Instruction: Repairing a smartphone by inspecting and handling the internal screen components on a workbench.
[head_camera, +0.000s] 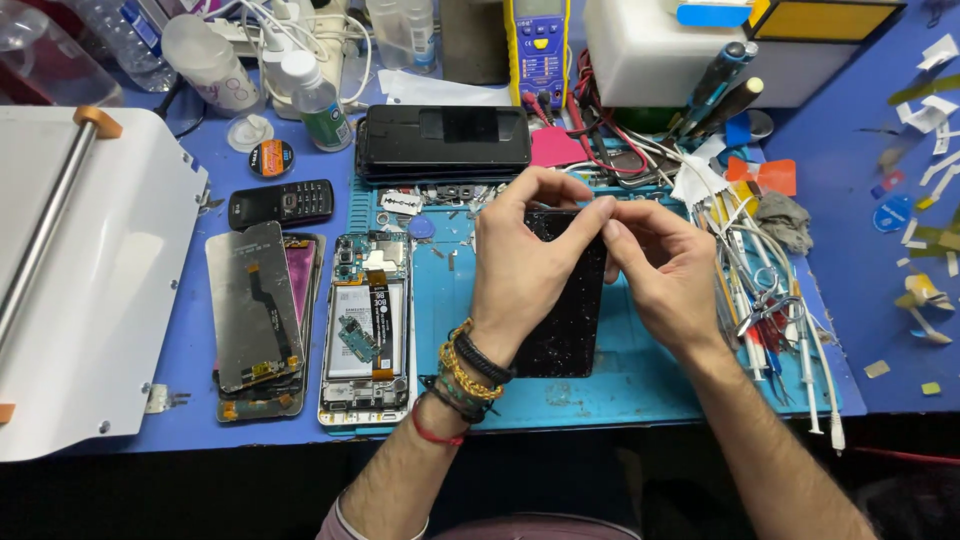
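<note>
Both hands pinch the top edge of a black phone panel (565, 320) lying on the blue mat (640, 375). Left hand (525, 262) grip closed over its upper left corner, right hand (665, 270) grip closed on the upper right. Left of the panel: opened phone (366, 330), then loose screens (258, 310). Behind the panel: dark phone stack (443, 143). Worktop (860, 270) blue.
</note>
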